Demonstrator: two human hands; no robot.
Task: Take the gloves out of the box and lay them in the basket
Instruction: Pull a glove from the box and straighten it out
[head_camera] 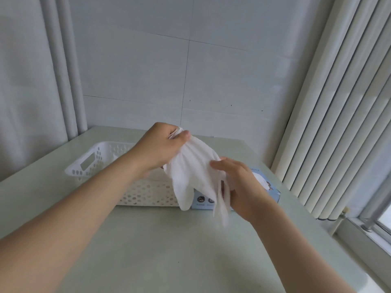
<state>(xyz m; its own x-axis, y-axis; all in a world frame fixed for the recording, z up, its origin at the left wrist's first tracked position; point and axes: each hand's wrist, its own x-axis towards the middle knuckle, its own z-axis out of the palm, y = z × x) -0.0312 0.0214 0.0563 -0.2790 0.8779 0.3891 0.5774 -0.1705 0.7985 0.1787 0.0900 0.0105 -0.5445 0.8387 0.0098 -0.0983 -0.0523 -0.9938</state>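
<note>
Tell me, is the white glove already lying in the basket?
No. The glove hangs in the air, held by the left hand and right hand beside the basket.

a pale green table (160,250) bears a white basket (88,163) and blue box (273,193).

Pale green desk (148,250), smooth and matte, set into a corner. Back wall (148,70) of large pale grey tiles, thin dark joints, a few small dark specks low down. White pipes (63,70) run vertically at left. Off-white vertical blinds (338,102) at right; window frame (376,225) below them, daylight at bottom right.
</note>
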